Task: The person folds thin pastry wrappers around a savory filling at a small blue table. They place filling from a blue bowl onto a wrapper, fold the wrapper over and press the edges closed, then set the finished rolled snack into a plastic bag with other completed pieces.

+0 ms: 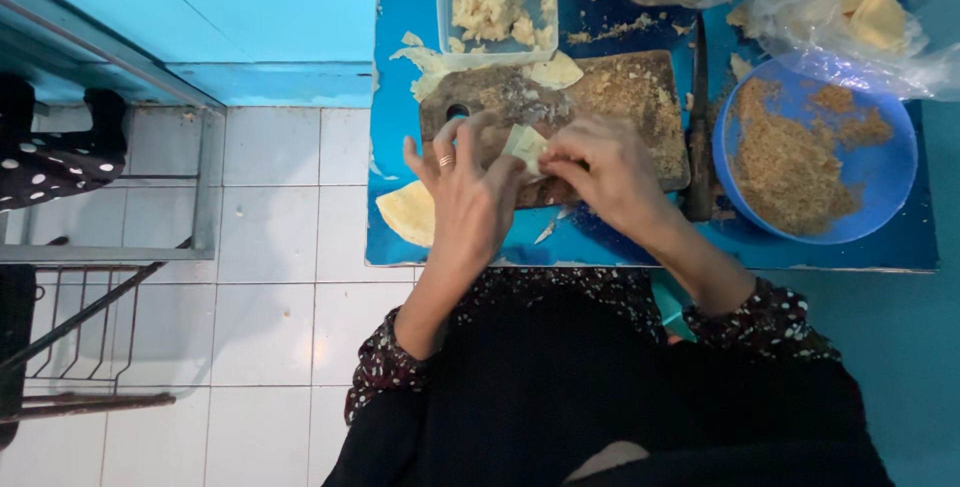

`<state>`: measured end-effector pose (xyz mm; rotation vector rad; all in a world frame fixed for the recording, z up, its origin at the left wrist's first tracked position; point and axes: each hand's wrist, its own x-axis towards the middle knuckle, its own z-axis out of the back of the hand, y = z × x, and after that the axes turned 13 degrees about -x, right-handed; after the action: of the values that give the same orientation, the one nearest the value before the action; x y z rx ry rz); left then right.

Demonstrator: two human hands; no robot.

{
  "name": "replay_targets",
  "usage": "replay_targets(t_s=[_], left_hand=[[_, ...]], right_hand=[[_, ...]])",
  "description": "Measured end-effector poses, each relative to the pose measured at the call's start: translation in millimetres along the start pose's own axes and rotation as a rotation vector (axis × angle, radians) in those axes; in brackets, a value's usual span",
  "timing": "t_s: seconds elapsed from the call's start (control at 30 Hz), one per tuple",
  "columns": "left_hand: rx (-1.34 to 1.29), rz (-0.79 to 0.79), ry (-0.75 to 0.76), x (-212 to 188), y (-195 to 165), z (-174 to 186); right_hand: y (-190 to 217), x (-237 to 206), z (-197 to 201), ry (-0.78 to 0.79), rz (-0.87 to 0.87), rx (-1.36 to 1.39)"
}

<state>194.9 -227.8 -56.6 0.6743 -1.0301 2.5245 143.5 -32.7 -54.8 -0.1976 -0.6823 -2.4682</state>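
Fingers (pixel 556 154) of right hand (pixel 605 177) pinched narrow on a pale yellow dough wrapper (pixel 524 145), folded, gripped at its right edge. Left hand (pixel 468 187) w/ fingers spread fairly wide, tips touching wrapper's left side; gold ring (pixel 446 160) on one finger. Wrapper held between both hands, just above worn wooden cutting board (pixel 620 97), near board's lower-left part. Can't tell if anything is inside the fold.

Round hole near board's left end, just beyond left fingertips. Crumbs scattered over board top. Another flat wrapper piece (pixel 556 72) at board's far edge, touching it. Semi-round pale wrapper (pixel 408 213) flat on blue table (pixel 560 242), left of left hand, near table's front-left corner. Small pale scrap on table just in front of board, below hands.

Dark knife (pixel 698 127) lying lengthwise right of board, btw board & blue bowl (pixel 880 182). Bowl holding brown crumbly filling (pixel 790 162), mostly heaped on its left side. Clear rectangular container (pixel 548 7) beyond board, w/ pale shredded dough bits inside; a few bits spilled left of it. Clear plastic bags (pixel 860 47) at far right, w/ pale yellow pieces inside, overhanging bowl's far rim.

Dark floral sleeves at both wrists. White tiled floor (pixel 280 247) left of table; metal rack (pixel 90 337) at far left.
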Motion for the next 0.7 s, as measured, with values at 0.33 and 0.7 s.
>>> replay_targets(t_s=[0.33, 0.7], left_hand=[[-0.046, 0.061, 0.0, 8.9, 10.4, -8.6], [-0.026, 0.074, 0.034, 4.4, 14.4, -23.3]], right_hand=[[-10.6, 1.8, -2.8, 0.006, -0.006, -0.124], [3.9, -6.6, -4.2, -0.174, 0.08, -0.278]])
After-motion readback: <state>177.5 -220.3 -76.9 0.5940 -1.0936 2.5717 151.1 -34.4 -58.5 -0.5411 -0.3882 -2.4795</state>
